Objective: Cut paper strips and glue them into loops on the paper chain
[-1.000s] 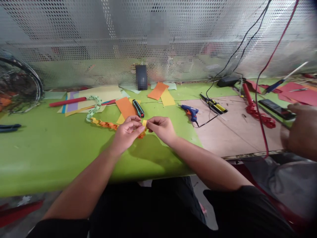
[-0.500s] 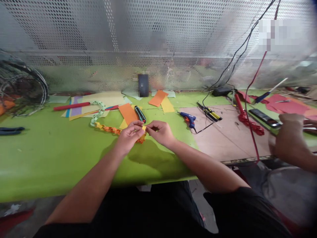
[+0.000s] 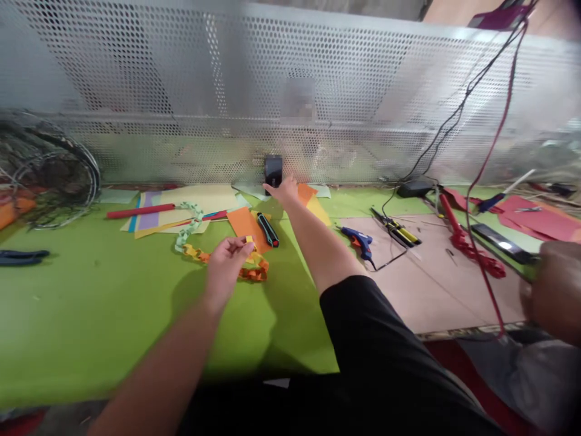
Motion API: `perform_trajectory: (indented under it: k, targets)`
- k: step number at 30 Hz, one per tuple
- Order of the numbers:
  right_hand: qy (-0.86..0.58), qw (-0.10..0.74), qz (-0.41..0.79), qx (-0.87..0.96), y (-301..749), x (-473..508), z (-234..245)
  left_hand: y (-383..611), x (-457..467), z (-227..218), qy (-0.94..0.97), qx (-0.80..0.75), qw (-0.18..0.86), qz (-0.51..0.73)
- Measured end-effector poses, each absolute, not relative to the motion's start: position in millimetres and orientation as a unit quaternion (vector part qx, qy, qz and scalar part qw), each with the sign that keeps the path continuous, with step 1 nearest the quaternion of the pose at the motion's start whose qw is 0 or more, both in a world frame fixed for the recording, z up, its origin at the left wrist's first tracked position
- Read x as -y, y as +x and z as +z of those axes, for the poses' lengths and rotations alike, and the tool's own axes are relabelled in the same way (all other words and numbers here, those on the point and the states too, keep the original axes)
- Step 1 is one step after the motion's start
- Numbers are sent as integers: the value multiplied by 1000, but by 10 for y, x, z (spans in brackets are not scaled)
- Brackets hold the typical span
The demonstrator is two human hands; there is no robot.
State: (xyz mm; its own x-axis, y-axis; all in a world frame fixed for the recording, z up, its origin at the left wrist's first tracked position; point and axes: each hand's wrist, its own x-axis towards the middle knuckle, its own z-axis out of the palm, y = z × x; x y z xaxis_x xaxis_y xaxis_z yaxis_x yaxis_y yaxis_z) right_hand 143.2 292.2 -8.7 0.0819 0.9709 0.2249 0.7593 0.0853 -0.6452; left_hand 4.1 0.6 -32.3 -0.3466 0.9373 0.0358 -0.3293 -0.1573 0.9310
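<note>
My left hand (image 3: 224, 263) pinches a small yellow paper strip (image 3: 249, 240) between thumb and fingers, above an orange and yellow paper chain (image 3: 253, 272). The chain continues at its far end into a pale green paper chain (image 3: 190, 221). My right hand (image 3: 284, 192) is stretched far forward with its fingers extended, close to an orange paper sheet (image 3: 307, 194) and a small black upright object (image 3: 273, 171). Nothing shows in it. Between my hands lie a black utility knife (image 3: 267, 230) and another orange sheet (image 3: 245, 227).
A co-worker's hand (image 3: 556, 290) enters at the right edge. A blue glue gun (image 3: 358, 241), yellow-handled tools (image 3: 394, 229), a red paper chain (image 3: 472, 248), a phone (image 3: 502, 244) and red paper (image 3: 540, 218) lie on the green table (image 3: 91, 315). Perforated metal (image 3: 290, 72) stands behind it.
My right hand has left the yellow strip and stretched forward across the table. My left hand keeps the strip and has drawn slightly away. The view has tilted upward.
</note>
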Motion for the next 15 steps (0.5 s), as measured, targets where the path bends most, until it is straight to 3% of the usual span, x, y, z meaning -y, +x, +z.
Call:
perform_trajectory:
  k: [7,15]
  targets:
    - [-699,325,162,616,1074,-3310,-248,17,12,-296,347,-489,468,649]
    - [-678,324,142,644,1316,-3026,-110,28,-16,-353,380,-515,453,621]
